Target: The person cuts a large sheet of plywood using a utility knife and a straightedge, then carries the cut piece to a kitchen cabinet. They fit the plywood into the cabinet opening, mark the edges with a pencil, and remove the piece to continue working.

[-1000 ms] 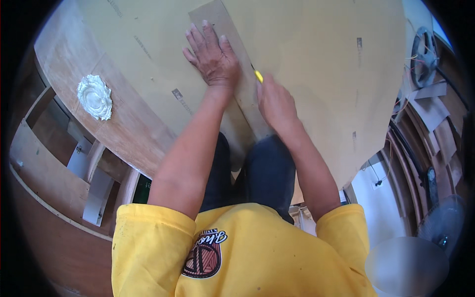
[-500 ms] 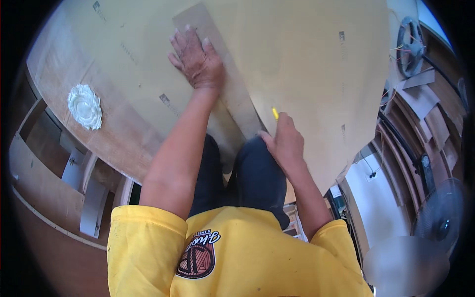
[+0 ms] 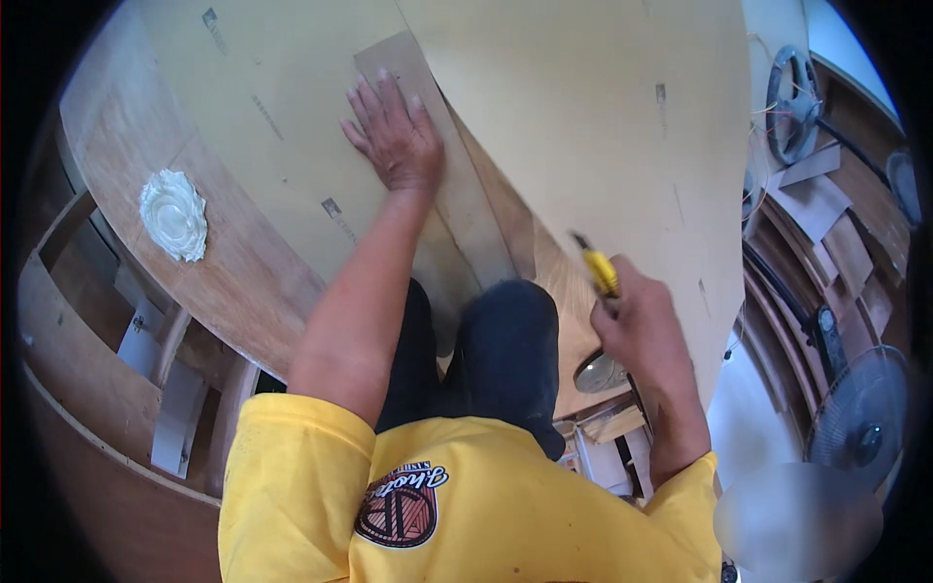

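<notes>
My left hand (image 3: 397, 141) lies flat, fingers stretched out, on a long narrow brown board strip (image 3: 476, 209). Beneath the strip is a tan printed sheet (image 3: 292, 185). In my right hand (image 3: 646, 316) is a yellow utility knife (image 3: 602, 273), its dark tip pointing up and away from me. The knife is a little blurred and lies close to the slanting edge of a second tan sheet (image 3: 583, 126). Between that edge and the strip, a wedge of bare wood (image 3: 554, 291) shows, widening toward me.
A pale paste mound (image 3: 173, 216) sits on wood at the left. Open wooden compartments (image 3: 107, 321) stand beyond it. On the right are a standing fan (image 3: 868, 428), another round fan (image 3: 794, 102) and stacked board offcuts (image 3: 855, 253). A dark round-ended object (image 3: 601, 372) shows below my right hand.
My right hand has moved right and toward me with the knife. The right sheet has parted from the strip, baring wood between them. My left hand stays on the strip.
</notes>
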Tool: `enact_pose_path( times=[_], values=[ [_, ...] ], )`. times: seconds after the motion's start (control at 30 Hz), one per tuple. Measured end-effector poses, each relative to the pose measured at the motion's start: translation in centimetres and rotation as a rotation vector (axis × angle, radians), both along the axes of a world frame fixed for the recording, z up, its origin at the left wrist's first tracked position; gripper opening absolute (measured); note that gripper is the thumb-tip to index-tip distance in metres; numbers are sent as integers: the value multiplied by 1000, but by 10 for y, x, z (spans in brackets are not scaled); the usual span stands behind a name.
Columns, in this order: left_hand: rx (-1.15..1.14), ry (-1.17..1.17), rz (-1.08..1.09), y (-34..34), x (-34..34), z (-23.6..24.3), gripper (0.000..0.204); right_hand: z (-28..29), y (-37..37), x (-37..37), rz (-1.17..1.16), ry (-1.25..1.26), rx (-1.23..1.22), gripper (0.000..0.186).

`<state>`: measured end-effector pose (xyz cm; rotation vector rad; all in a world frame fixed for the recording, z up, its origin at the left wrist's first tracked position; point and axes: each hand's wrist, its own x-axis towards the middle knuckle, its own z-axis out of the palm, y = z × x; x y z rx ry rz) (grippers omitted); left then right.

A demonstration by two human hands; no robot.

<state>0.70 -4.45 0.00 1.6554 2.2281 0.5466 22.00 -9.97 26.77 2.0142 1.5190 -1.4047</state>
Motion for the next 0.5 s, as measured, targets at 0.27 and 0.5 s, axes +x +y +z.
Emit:
enact_pose_path(
  times=[0.27, 0.5],
  values=[
    [-58, -1, 12, -1, 5, 6, 56, -89, -65, -61, -267, 93, 96, 40],
    [-31, -4, -146, -4, -17, 13, 61, -140, -56, -128, -384, -40, 249, 57]
  ],
)
